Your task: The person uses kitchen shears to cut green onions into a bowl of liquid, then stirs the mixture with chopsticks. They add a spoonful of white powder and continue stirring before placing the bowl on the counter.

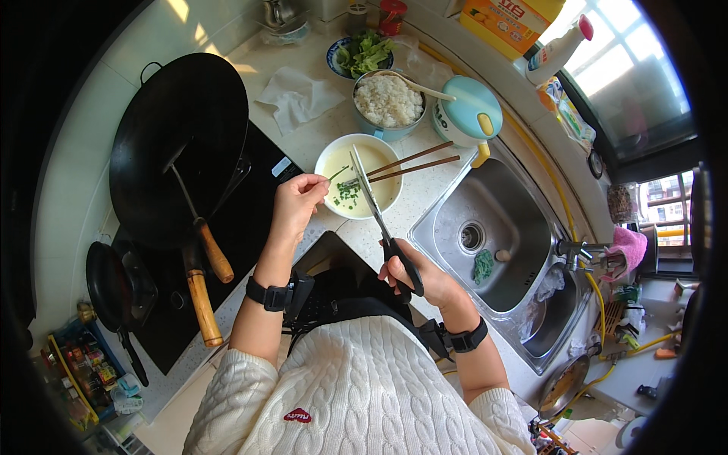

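My left hand pinches a thin green stalk, likely scallion or chive, over a white bowl of pale yellow liquid. In my right hand are black-handled scissors, their blades reaching over the bowl near the stalk's side. Chopped green bits float in the liquid. Two brown wooden chopsticks rest in the bowl and lean over its right rim. Behind it stands a blue pot of cooked rice with a pale spoon across its top.
On the left, a black wok and wooden-handled utensils rest on the hob. A steel sink lies to the right. Beside the rice is a blue-lidded chopper; lettuce in a bowl and a white paper towel are farther back.
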The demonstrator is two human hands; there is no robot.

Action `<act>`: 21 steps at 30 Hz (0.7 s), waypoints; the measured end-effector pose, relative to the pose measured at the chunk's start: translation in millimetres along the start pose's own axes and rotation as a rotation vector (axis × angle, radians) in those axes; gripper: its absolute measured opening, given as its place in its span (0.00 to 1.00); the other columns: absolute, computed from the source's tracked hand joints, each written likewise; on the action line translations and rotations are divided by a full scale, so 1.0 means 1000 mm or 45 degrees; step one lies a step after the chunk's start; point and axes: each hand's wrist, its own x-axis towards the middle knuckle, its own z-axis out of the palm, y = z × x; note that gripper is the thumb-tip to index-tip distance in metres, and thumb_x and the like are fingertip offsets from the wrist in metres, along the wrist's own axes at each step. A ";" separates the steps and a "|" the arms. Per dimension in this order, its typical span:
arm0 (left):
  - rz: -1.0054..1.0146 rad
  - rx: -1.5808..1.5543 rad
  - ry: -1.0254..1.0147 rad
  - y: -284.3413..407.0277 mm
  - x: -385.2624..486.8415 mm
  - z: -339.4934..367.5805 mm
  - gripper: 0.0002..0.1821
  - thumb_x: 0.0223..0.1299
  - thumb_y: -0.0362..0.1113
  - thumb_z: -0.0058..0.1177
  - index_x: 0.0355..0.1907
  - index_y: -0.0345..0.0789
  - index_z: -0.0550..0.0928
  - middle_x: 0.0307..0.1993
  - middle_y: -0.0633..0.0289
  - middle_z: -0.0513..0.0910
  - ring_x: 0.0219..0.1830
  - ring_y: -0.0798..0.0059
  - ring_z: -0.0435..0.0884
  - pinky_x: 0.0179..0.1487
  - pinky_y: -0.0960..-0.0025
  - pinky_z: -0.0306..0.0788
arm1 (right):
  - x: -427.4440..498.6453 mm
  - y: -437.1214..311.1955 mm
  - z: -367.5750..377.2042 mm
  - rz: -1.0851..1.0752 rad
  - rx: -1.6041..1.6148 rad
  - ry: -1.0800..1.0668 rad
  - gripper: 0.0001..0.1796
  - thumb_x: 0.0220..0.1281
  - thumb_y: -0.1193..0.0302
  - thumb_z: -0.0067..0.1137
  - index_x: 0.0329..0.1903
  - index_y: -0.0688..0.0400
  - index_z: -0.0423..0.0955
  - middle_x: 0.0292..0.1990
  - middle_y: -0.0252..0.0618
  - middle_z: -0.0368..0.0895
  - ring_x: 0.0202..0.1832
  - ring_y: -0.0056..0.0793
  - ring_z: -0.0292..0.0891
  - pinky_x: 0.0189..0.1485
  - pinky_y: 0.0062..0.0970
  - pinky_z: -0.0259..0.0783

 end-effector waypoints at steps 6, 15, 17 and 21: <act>0.047 0.095 -0.027 0.003 -0.001 0.001 0.06 0.55 0.31 0.55 0.33 0.31 0.81 0.23 0.69 0.78 0.24 0.89 0.72 0.25 0.85 0.62 | 0.000 -0.001 -0.002 0.023 -0.078 -0.040 0.41 0.55 0.39 0.47 0.58 0.62 0.59 0.33 0.37 0.75 0.33 0.17 0.67 0.34 0.18 0.68; 0.210 0.269 -0.087 0.000 0.000 0.000 0.07 0.54 0.29 0.55 0.33 0.27 0.80 0.26 0.64 0.81 0.28 0.85 0.77 0.34 0.80 0.70 | 0.002 -0.005 0.002 0.028 -0.069 -0.036 0.41 0.55 0.39 0.47 0.57 0.62 0.61 0.32 0.36 0.74 0.32 0.18 0.68 0.33 0.18 0.68; 0.205 0.264 -0.092 -0.001 0.000 0.000 0.07 0.54 0.29 0.55 0.33 0.27 0.80 0.26 0.63 0.81 0.28 0.85 0.77 0.34 0.80 0.71 | 0.002 -0.005 0.002 0.015 -0.060 -0.036 0.41 0.54 0.39 0.48 0.56 0.62 0.61 0.31 0.35 0.74 0.31 0.17 0.68 0.32 0.18 0.68; 0.244 0.289 -0.093 -0.002 0.000 -0.001 0.07 0.54 0.29 0.55 0.33 0.27 0.80 0.26 0.64 0.81 0.28 0.85 0.77 0.34 0.80 0.70 | 0.001 -0.007 0.003 0.050 -0.041 -0.006 0.40 0.55 0.40 0.49 0.55 0.62 0.62 0.29 0.34 0.73 0.30 0.17 0.68 0.31 0.18 0.67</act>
